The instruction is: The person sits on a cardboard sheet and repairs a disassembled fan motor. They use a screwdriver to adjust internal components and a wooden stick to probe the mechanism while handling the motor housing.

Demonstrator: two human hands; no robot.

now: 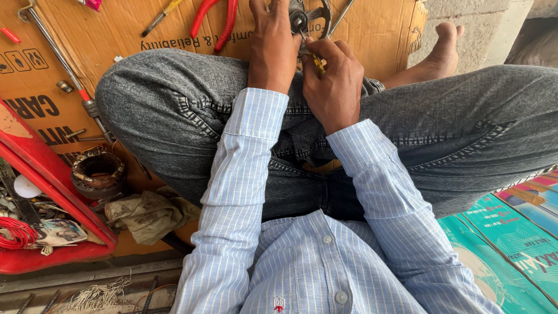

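Head view, left hand: the left hand [272, 43] reaches far over the knee and is closed around a round metal part [308, 17] at the top edge of the frame, holding it down on the cardboard sheet [116, 35]
Head view, right hand: the right hand [334, 78] sits just right of the left one, fingers pinched shut on a thin yellow-handled tool [315, 61] whose tip points up into the metal part
Head view, where the part is: far centre, beyond the crossed legs in grey jeans [174, 110], partly cut off by the frame, so its far side cannot be made out
Head view, left side: a long ratchet wrench [58, 58] lies slanted on the cardboard; red-handled pliers [215, 20] and a small screwdriver [163, 14] lie far left of the hands; a wound stator ring [97, 171] sits near a crumpled rag [148, 212], and a red tray [58, 174] of odds and ends lies at the near left
Head view, right side: a bare foot [439, 52] rests far right, and teal printed boxes [511, 238] lie near right
Doing it well, as a judgement: the part looks best kept pressed flat and steady by the left hand, while the right works the tool tip with short, light strokes, wrist braced on the knee so it cannot slip toward the holding fingers
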